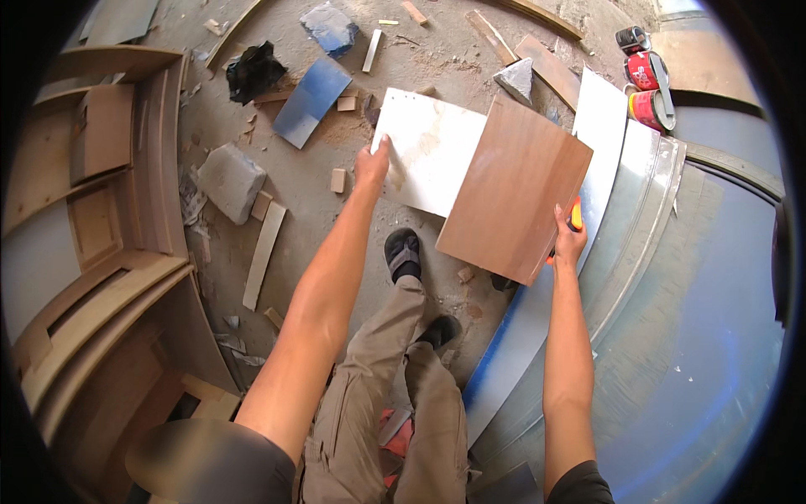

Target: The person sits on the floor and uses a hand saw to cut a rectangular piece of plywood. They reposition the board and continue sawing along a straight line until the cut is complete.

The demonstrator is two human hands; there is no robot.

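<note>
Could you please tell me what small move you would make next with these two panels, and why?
I would probably lower the brown panel to the floor first, because the right hand holds it together with an orange-and-yellow item, while the left hand holds the white panel by its left edge.

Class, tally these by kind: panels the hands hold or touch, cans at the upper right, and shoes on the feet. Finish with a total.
Panels: 2 (white panel, brown panel)
Cans: 3 (dark can, upper red can, lower red-and-yellow can)
Shoes: 2 (left shoe, right shoe)
Total: 7
</note>
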